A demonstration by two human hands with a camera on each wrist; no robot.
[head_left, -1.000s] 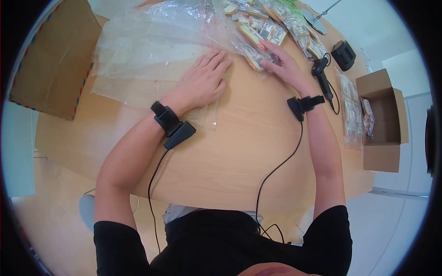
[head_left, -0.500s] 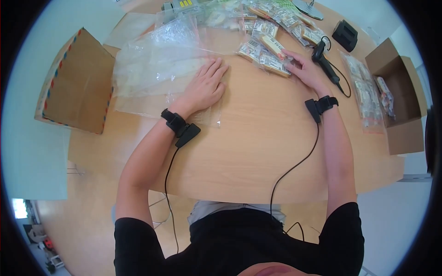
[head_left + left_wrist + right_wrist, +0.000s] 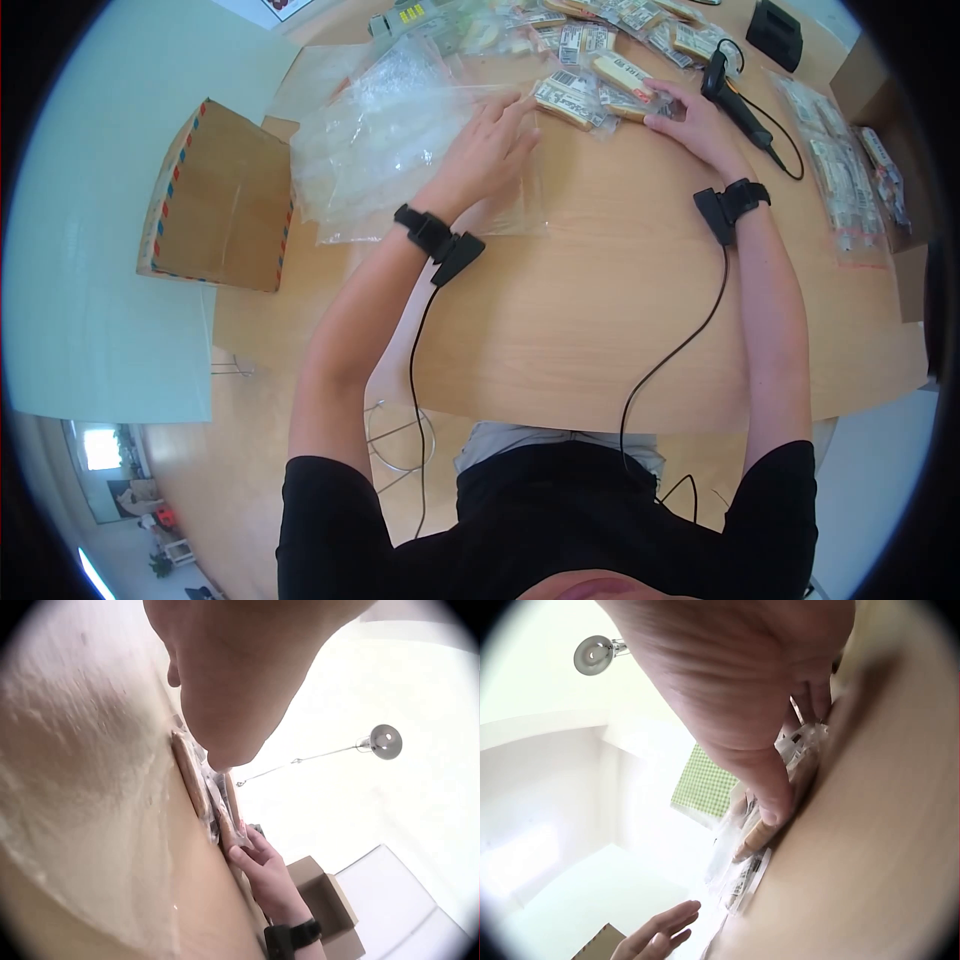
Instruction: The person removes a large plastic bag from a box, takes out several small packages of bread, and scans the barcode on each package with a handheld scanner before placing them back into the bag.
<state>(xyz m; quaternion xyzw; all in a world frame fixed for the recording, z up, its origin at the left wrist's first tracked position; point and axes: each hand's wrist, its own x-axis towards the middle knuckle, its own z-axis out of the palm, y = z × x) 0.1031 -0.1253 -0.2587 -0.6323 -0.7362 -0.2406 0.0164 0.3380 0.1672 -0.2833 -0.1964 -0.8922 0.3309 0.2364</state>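
My left hand (image 3: 490,140) lies flat, fingers straight, on a pile of clear plastic bags (image 3: 385,140), its fingertips almost touching a labelled packet (image 3: 562,100). In the left wrist view the left hand (image 3: 225,675) hovers close over the tabletop. My right hand (image 3: 692,115) grips the edge of a bagged tan packet (image 3: 625,80) beside the first one, thumb and fingers curled round it (image 3: 765,780). The left wrist view shows the right hand (image 3: 266,874) holding the packets (image 3: 196,780) from the side.
A barcode scanner (image 3: 735,95) with its cable lies right of my right hand. More packets (image 3: 600,20) crowd the table's far edge. A strip of bagged packets (image 3: 840,170) lies at the right, and a cardboard mailer (image 3: 220,195) at the left.
My left hand has slid forward and to the right across the plastic bags until its fingertips reach the packets. My right hand has stayed on the packets.
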